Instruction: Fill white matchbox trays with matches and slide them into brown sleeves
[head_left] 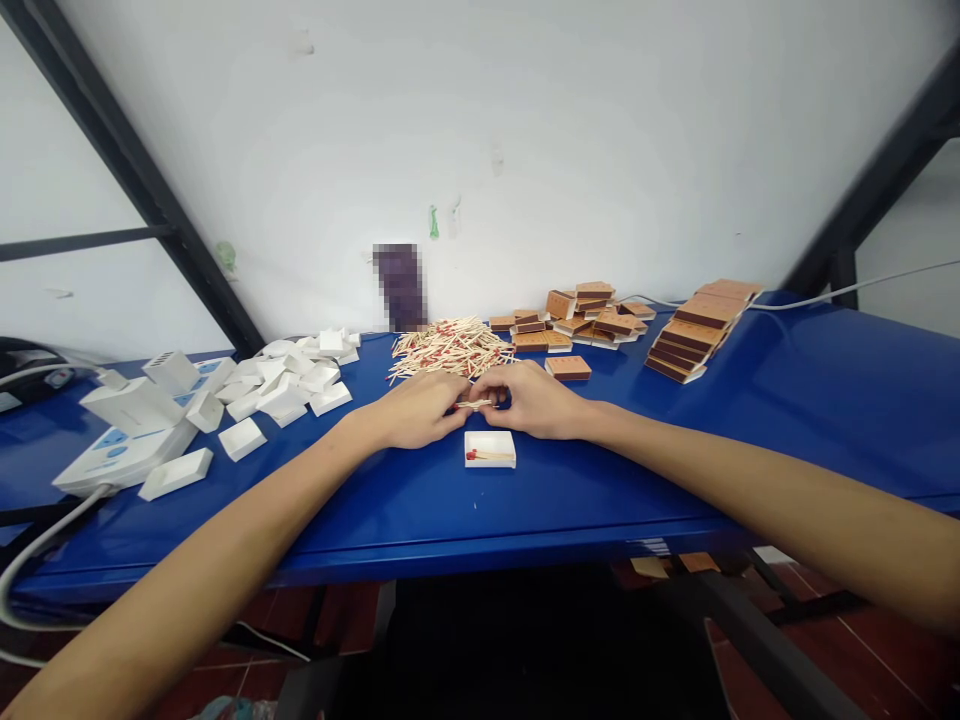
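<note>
My left hand [422,408] and my right hand [534,400] meet at the middle of the table, fingers closed on a small bunch of matchsticks [474,404] held lengthwise between them. Red heads show at the left end of the bunch. Just in front of my hands lies a white matchbox tray [490,441] with a few matches along its near side. Right behind my fingers rises a heap of loose matches [450,345]. Some of my fingertips are hidden behind the hands.
White empty trays [289,375] are piled at the left, beside a white power strip [135,450] with plugs and cables. Brown matchboxes [592,315] lie behind to the right, one matchbox [568,368] apart. A leaning row of matchboxes [701,330] stands further right on the blue table [825,400].
</note>
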